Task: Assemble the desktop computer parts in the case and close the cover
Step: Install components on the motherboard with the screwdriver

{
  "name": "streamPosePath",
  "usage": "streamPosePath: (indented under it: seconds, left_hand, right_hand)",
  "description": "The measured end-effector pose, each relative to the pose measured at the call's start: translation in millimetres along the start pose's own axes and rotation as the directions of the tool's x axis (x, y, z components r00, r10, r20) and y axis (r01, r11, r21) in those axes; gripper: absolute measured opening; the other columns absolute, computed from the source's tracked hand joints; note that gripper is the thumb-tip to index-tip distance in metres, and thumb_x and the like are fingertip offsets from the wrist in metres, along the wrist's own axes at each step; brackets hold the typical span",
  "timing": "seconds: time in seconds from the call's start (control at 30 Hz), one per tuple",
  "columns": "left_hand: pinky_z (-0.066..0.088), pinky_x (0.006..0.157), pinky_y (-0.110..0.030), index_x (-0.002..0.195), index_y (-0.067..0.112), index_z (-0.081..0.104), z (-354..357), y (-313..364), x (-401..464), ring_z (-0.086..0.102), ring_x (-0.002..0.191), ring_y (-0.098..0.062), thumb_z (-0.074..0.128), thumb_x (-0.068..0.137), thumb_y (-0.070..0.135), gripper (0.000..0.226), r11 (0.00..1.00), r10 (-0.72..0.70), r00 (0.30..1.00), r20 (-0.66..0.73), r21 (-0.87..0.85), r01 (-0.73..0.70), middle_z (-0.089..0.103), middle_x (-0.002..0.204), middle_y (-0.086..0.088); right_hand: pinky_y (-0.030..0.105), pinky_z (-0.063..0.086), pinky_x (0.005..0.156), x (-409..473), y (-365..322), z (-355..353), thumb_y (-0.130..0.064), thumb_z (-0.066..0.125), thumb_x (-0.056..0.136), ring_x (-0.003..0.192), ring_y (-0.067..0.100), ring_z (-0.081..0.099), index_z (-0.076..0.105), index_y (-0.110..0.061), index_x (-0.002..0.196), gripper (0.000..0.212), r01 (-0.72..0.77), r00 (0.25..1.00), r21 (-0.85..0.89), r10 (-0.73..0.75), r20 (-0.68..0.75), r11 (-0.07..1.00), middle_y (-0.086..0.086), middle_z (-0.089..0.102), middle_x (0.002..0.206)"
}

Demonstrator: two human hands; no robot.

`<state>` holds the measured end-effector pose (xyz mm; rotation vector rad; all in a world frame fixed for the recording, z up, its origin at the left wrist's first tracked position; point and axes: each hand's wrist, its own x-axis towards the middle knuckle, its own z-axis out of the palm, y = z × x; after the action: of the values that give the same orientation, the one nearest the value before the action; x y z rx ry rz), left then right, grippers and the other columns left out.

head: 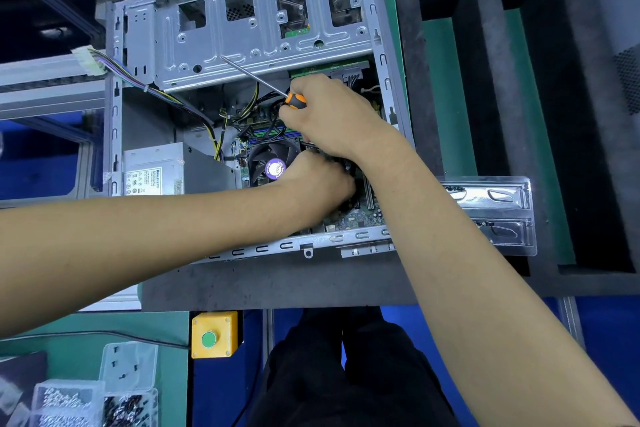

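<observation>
Open case [114, 121] on bench, both hands inside.
Fan [268, 158] left of hands; screw boxes [93, 399] near left; foam tray [485, 80] right.

The left hand [322, 180] hides its own fingers and the motherboard [356, 215] part beneath them.

Two bare forearms are showing from the frame's left and lower right edges, with no sleeves, watch, rings or gloves visible on them. The left hand [322, 180] and right hand [332, 111] are showing uncovered near the centre of the frame, knuckles and backs toward the camera. At the bottom centre, the person is wearing black trousers [349, 374] of plain dark fabric, creased at the lap, their lower part running out of the frame.
</observation>
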<state>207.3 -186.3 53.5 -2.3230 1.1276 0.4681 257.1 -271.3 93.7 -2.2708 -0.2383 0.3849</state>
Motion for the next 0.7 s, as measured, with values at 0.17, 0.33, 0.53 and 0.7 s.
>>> streamPosePath:
  seconds: [0.17, 0.33, 0.53, 0.7]
  left_hand:
    - [0.052, 0.081, -0.038, 0.118, 0.014, 0.065, -1, -4, -4, 0.065, 0.107, -0.033, 0.053, 0.091, 0.001, 0.032, 1.000, 0.021, 0.999, -0.029, -0.012, -0.022, 0.070, 0.117, -0.007]
    - [0.036, 0.068, -0.034, 0.107, 0.020, 0.067, -2, -7, -12, 0.069, 0.095, -0.028, 0.060, 0.091, 0.009, 0.021, 0.998, 0.062, 0.998, -0.009, -0.005, -0.062, 0.072, 0.102, -0.003]
    - [0.038, 0.069, -0.032, 0.111, 0.023, 0.069, -3, -17, -11, 0.068, 0.100, -0.029, 0.065, 0.092, 0.026, 0.020, 0.988, 0.114, 0.993, -0.004, -0.104, -0.114, 0.071, 0.105, -0.003]
    - [0.036, 0.067, -0.032, 0.108, 0.021, 0.070, -3, -16, -10, 0.068, 0.096, -0.030, 0.068, 0.092, 0.040, 0.025, 0.990, 0.114, 0.993, 0.014, -0.084, -0.112, 0.071, 0.101, -0.004]
  right_hand:
    - [0.031, 0.034, 0.056, -1, 0, 0, -0.033, 0.056, 0.094, 0.063, 0.020, 0.041, 0.040, -0.020, 0.073, 0.028, 0.005, 1.000, -0.006, -0.005, -0.001, 1.000, -0.003, 0.046, 0.064]
    - [0.031, 0.033, 0.056, 0, 1, 1, -0.033, 0.056, 0.093, 0.063, 0.020, 0.043, 0.040, -0.020, 0.073, 0.029, 0.001, 1.000, -0.005, -0.001, -0.001, 1.000, -0.004, 0.046, 0.066]
    - [0.033, 0.033, 0.058, 0, 1, 1, -0.032, 0.056, 0.094, 0.064, 0.020, 0.043, 0.039, -0.020, 0.073, 0.030, 0.009, 1.000, 0.012, -0.009, -0.001, 1.000, -0.003, 0.045, 0.068]
    - [0.033, 0.034, 0.058, 1, 2, 1, -0.032, 0.057, 0.094, 0.064, 0.020, 0.044, 0.039, -0.021, 0.073, 0.030, 0.014, 1.000, 0.022, -0.014, -0.001, 1.000, -0.003, 0.046, 0.067]
